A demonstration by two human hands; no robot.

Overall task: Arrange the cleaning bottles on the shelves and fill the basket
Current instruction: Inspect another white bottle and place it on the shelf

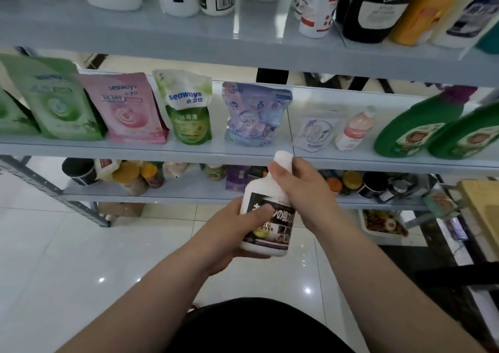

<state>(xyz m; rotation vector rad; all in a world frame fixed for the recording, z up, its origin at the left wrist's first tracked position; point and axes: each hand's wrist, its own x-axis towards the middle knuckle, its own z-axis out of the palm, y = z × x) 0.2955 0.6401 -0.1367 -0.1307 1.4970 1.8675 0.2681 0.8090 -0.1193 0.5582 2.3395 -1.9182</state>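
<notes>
White bottle (266, 219) — left hand (237, 234) grips body, right hand (294, 188) grips neck.

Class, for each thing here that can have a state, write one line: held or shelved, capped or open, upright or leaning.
white bottle: capped, upright, held off the shelves by both hands.
left hand: grips the bottle's lower body.
right hand: grips its neck.
pink pouch: stands on the middle shelf.
blue pouch: stands on the same shelf.
small pink bottle: capped, on that shelf.
</notes>
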